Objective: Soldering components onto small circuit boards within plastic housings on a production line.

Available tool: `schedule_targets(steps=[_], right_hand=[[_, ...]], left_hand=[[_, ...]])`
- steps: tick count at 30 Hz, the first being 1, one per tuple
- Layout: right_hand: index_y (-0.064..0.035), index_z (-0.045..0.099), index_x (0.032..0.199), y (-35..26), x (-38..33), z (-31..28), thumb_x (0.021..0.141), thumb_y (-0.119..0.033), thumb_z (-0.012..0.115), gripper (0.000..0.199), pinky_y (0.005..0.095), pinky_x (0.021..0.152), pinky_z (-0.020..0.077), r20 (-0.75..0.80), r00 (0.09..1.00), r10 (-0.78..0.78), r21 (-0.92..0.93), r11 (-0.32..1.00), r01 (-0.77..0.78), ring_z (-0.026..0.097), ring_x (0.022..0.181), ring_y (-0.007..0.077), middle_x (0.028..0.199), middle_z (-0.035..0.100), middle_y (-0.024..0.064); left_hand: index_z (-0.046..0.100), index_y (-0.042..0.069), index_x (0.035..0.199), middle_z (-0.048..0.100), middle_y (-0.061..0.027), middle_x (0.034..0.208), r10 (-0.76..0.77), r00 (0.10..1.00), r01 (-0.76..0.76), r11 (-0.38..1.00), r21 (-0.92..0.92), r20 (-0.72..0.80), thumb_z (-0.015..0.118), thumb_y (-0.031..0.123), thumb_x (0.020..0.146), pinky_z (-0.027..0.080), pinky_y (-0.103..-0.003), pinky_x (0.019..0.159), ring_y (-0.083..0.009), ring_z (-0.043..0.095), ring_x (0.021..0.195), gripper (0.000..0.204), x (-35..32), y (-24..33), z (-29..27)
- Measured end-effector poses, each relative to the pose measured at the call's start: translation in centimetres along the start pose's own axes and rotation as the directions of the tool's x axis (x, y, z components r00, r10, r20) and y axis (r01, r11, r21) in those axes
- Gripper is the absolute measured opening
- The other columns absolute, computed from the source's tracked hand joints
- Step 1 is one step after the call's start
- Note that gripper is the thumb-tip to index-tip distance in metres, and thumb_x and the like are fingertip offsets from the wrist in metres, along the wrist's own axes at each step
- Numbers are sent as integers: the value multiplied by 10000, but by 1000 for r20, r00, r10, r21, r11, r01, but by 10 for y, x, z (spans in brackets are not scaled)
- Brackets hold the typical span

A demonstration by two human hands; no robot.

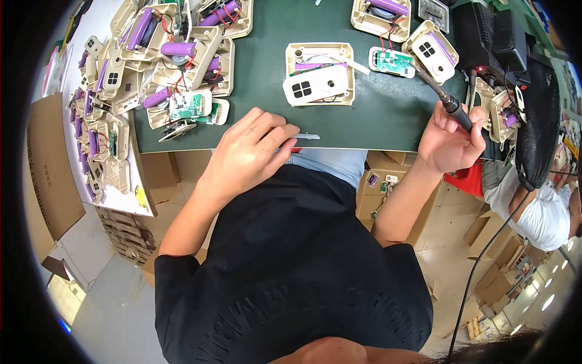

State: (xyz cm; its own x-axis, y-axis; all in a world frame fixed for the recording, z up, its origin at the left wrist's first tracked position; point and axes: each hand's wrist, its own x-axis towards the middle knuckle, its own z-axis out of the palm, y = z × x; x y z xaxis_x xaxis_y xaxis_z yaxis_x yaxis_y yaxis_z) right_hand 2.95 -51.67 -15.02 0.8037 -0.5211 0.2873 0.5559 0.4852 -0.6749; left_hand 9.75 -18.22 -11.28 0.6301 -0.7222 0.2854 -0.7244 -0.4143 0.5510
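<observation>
Clearly the right hand point(448, 142) is closed around the black handle of a slim soldering iron point(445, 100), held like a pen, its metal tip angled up and away toward a small green circuit board point(393, 62) lying on the dark green bench point(376, 115). The left hand point(245, 155) rests at the near edge of that bench, fingers curled over a thin grey metal strip point(306, 137) that pokes out past the fingertips; whether it pinches the strip or merely presses on it I cannot tell.

Beyond the strip, toward the middle of the bench, sits a beige plastic housing with a white four-button cover point(318, 82) laid across it. To the left of that housing lies a heap of similar beige shells with purple cylindrical battery cells point(176, 48) and red wires.

The iron looks light and stiff, best taken by its insulated handle well back from the hot tip, its trailing cord tugging a little. The board seems light and fragile, safest held by its edges, as its thin wires would tear easily.
</observation>
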Motion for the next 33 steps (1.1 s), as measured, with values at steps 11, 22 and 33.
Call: schedule_targets(steps=[11,22,33], right_hand=[[-123,526,996,1,1,-1,985,-256,526,133,307,650,387,17,1000,11,-8,1000,-10,529,650,142,718,587,55],[-102,518,993,1,2,1,965,-227,542,130,302,640,400,14,1000,23,17,1000,-23,536,676,146,721,567,52],[-106,507,1003,3,1,2,963,-217,534,121,309,641,404,7,1000,20,28,999,-21,500,670,147,702,549,49]], left_hand=[[637,20,969,638,-89,873,95,988,-101,994,46,123,805,-32,773,519,-405,675,-288,617,770,264,10,-4,-3],[657,22,1009,638,-86,865,59,989,-66,997,45,136,808,-8,792,522,-407,697,-288,619,791,266,13,-1,-11],[551,137,1400,457,-177,1525,17,993,-11,999,49,-114,913,211,742,476,-477,1084,-408,546,1297,754,45,-23,-6]])
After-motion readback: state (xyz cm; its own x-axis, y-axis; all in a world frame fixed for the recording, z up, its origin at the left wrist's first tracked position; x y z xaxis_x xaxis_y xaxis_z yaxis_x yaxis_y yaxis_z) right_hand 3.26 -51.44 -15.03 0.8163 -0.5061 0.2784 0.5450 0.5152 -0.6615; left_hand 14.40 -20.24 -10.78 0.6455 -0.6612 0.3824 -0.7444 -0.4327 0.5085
